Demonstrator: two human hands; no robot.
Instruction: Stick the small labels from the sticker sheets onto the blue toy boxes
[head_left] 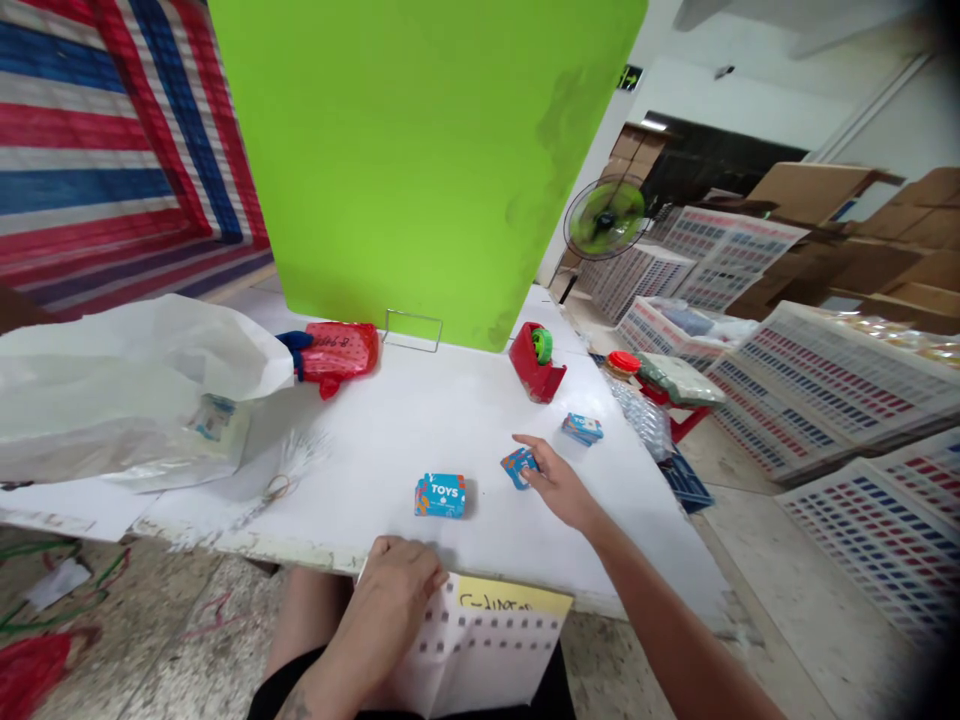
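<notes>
My right hand (553, 482) is at the right of the white table, its thumb and fingers closed on a few small blue cards (517, 467) with orange marks. Nearer the front edge lies a stack of blue cards (441, 496) printed "TOYS", and beyond my right hand is another small stack of blue cards (583, 428). My left hand (401, 588) has its fingers curled over the upper edge of a white basket (487, 650) on my lap. That basket has rows of square holes and a yellow handwritten label (514, 595).
A green panel (420, 170) stands behind the table (360, 440). Near it are a red tape dispenser (536, 362) and a red plastic packet (341, 352). A large white bag (135, 385) and loose thin ties (281, 480) lie left. White crates (840, 390) and a fan (606, 218) stand right.
</notes>
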